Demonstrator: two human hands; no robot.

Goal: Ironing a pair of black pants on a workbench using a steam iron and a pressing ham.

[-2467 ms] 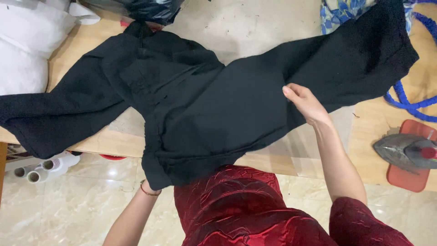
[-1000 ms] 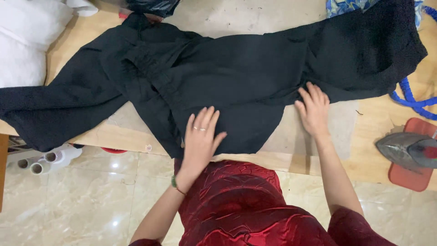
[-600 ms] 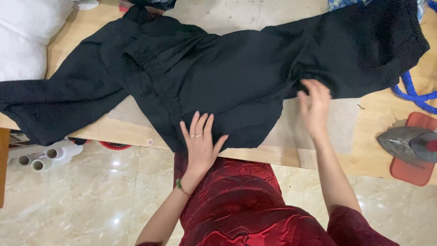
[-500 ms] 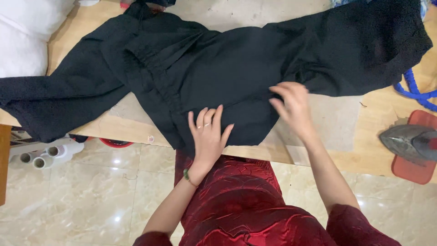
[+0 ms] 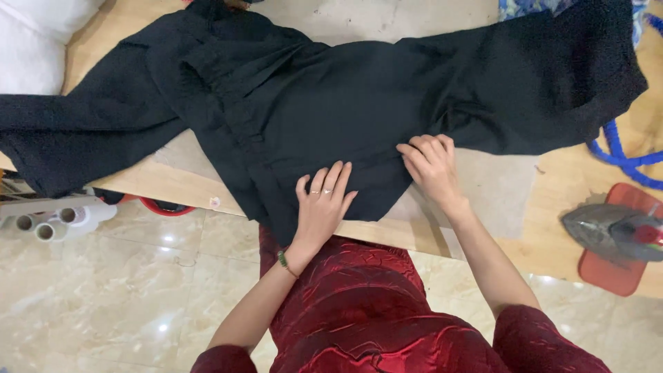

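No pkgs, labels, signs, screens.

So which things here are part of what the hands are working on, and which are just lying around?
In use: black garment, left hand flat on it, right hand at its edge, wooden table.

Lying about: iron on red mat, blue cord, white rolls, white cushion.

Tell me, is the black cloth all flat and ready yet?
Not yet. The black fabric garment is spread over the wooden table. Both hands, left hand and right hand, press its near edge. Folds show near the middle, and the grey iron sits aside.
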